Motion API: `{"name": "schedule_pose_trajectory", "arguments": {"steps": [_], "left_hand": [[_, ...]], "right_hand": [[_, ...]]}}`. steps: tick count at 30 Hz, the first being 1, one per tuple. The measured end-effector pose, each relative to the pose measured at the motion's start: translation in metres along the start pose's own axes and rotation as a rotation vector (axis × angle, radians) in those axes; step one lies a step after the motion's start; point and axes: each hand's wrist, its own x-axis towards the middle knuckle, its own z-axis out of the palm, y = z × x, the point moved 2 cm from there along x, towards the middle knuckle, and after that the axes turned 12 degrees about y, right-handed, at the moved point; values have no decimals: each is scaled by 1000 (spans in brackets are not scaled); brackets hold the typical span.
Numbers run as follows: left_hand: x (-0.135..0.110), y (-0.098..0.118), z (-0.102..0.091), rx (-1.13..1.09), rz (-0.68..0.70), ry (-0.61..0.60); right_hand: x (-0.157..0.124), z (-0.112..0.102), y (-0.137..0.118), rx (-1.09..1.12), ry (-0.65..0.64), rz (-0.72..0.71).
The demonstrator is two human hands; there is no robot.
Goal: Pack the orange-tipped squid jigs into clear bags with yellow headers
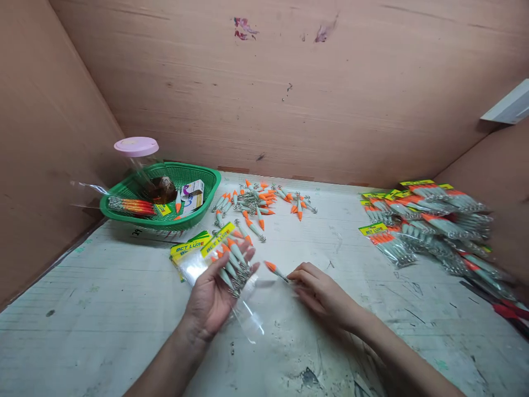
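Note:
My left hand (212,292) is closed around a clear plastic bag (231,256) with a yellow-green header marked "BCT LURE". Several orange-and-white squid jigs lie inside the bag, and its clear flap hangs down below the hand. To the right, my right hand (320,289) pinches a single squid jig (276,271) by its hooked end, its orange tip pointing toward the bag. Beneath the left hand's bag lies a stack of flat bags (188,256) with the same headers. Beyond both hands, a loose pile of squid jigs (258,201) is spread over the white table.
A green basket (215,184) at the back left holds a jar with a pink lid (136,146), packaged lures and a small box. Filled lure packs (433,220) are heaped at the right, near red-handled scissors (510,310). Wooden panels (264,99) enclose the table (103,309).

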Motion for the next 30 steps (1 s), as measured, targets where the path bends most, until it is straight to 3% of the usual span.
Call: {"name": "schedule_pose_trajectory", "arguments": {"steps": [4, 9, 15, 20, 24, 28, 30], "left_hand": [[4, 25, 2, -79, 101, -14], [6, 31, 2, -118, 118, 20], [8, 27, 1, -113, 115, 9], [8, 22, 0, -72, 106, 15], [6, 13, 1, 11, 90, 2], [5, 4, -1, 87, 65, 5], [3, -1, -2, 114, 43, 0]], "right_hand": [[2, 7, -2, -23, 24, 73], [11, 25, -3, -41, 38, 112], [13, 38, -12, -31, 10, 35], [15, 40, -19, -14, -116, -134], [7, 13, -25, -22, -82, -157], [-10, -49, -43, 72, 61, -76], [-16, -71, -59, 145, 55, -102]]}}
